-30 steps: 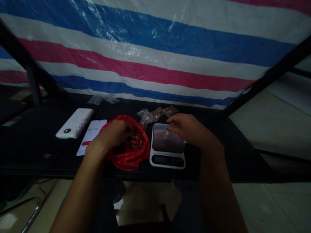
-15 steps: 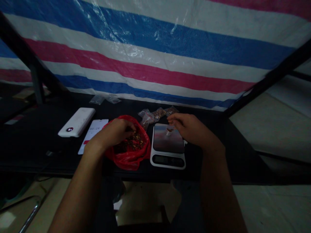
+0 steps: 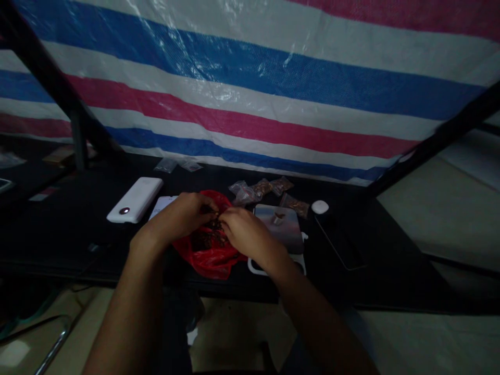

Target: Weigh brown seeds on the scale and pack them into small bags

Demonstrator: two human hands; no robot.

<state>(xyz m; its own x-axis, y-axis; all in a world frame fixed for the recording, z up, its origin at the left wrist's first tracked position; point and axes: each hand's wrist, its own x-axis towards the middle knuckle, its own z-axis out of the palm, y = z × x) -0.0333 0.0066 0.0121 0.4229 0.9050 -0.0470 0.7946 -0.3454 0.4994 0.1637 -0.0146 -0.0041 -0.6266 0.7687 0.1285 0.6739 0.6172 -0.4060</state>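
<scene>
A red plastic bag (image 3: 211, 263) lies with its mouth spread wide, holding small dark dried pieces (image 3: 209, 238). Over its left side is my left hand (image 3: 189, 211), fingers curled and pinched at the pieces. My right hand (image 3: 242, 228) comes in from the right, its bent fingertips close to the left ones at the bag's far side. What either pinch holds is too dark and small to make out. Just right of the bag, partly behind my right forearm, is a white kitchen scale (image 3: 287, 232). A small clear container (image 3: 278, 219) with brown bits stands on its metal plate.
Small zip bags of brown pieces (image 3: 261, 188) lie behind the scale, another bag (image 3: 295, 205) nearer. To the right are a round white object (image 3: 320, 207) and a dark phone (image 3: 341, 242). A white power bank (image 3: 136, 199) and lit phone (image 3: 161, 204) lie left. Flat clear bags (image 3: 167, 165) lie behind.
My right hand has moved left from above the scale plate to the red bag, uncovering the things right of the scale. My left hand stays at the bag. The view has shifted slightly.
</scene>
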